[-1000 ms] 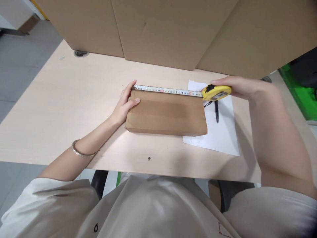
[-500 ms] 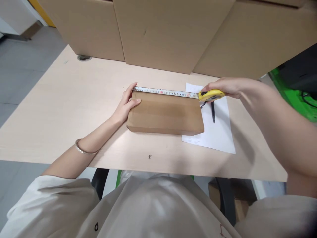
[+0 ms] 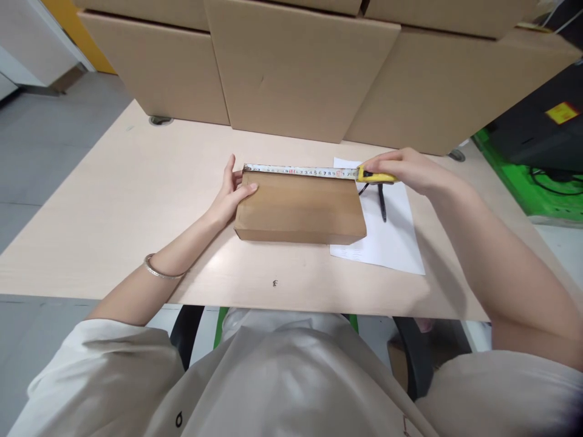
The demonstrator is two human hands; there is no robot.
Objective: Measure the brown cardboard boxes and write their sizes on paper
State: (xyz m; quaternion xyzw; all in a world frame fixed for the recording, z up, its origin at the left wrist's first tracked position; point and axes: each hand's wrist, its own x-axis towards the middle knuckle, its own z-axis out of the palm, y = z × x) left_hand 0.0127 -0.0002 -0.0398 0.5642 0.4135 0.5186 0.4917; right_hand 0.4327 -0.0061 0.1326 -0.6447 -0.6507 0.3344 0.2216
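Note:
A small brown cardboard box (image 3: 300, 209) lies on the table in front of me. My left hand (image 3: 232, 191) grips its left end, thumb on the top face and the other fingers around the far left corner. The index finger points up, off the blade. A yellow tape measure (image 3: 377, 176) is in my right hand (image 3: 401, 167), just past the box's far right corner. Its white blade (image 3: 303, 172) stretches along the box's far top edge, to the left corner. My right fingers wrap over the case and partly hide it.
Under the box's right end lies a white sheet of paper (image 3: 403, 243) with a black pen (image 3: 381, 202) on it. Large cardboard boxes (image 3: 296, 73) line the back of the pale table (image 3: 113, 212). A black item with a yellow label (image 3: 562, 113) stands at right.
My left index finger has lifted off the blade's end. The right hand has turned the tape measure's case, which now shows more edge-on. The view has shifted, showing more of the back boxes.

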